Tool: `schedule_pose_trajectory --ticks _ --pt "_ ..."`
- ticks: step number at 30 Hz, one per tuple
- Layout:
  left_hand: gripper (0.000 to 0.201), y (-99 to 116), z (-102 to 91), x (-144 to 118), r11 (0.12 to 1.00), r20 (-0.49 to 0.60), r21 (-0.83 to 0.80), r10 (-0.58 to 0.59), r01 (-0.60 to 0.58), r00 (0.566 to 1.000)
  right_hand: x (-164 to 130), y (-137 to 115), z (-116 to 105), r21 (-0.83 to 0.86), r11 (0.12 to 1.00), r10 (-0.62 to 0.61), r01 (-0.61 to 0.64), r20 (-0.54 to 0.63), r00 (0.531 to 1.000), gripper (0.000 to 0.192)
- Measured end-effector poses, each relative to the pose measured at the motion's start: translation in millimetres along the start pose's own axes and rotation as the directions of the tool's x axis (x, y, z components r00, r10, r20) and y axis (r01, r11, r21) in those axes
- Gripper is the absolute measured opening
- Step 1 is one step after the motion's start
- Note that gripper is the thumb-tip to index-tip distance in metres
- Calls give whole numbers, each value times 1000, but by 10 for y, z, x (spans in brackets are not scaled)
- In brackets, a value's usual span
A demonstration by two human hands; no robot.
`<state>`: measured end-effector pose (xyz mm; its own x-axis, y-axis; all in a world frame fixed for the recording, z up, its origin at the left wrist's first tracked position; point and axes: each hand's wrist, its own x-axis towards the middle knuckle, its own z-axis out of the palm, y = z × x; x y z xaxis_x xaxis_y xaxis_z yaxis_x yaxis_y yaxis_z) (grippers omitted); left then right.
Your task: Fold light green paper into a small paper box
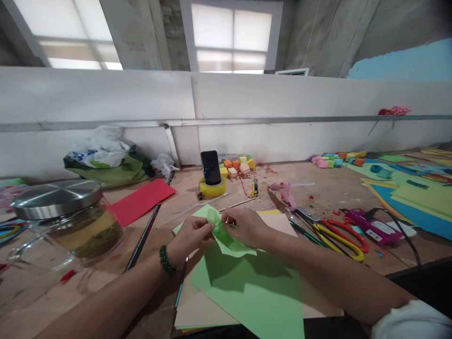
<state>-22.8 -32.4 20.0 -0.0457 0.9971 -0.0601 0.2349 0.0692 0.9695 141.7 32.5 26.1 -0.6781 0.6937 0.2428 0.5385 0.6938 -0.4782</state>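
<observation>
Both hands — left hand [189,235], right hand [247,226] — pinch the folded green paper [226,238]; it looks light, floppy, easily creased — best held at its edges.

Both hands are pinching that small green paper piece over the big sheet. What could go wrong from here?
1. The small green paper piece is pinched between the left hand and right hand; pulling apart may tear it.
2. The glass jar sits close by the left forearm; a sideways sweep might knock it.
3. The scissors lie by the right forearm and could snag.
</observation>
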Motion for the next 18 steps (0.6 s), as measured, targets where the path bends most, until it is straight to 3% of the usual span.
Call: schedule_pose_trajectory --ticks 7,12,16,18 --pt "29 -11 9 16 997 -2 52 56 -56 998 0 9 -2 42 999 -17 17 3 1000 9" --pt "31 -9 30 12 998 39 39 57 -58 998 7 5 -4 105 993 49 -55 57 997 24" --pt "28 -54 27 20 998 62 -6 67 -66 996 26 26 9 105 994 36 -42 64 997 5" --pt "27 -66 23 16 997 66 -5 71 -71 995 32 48 23 112 994 6 -12 53 999 8"
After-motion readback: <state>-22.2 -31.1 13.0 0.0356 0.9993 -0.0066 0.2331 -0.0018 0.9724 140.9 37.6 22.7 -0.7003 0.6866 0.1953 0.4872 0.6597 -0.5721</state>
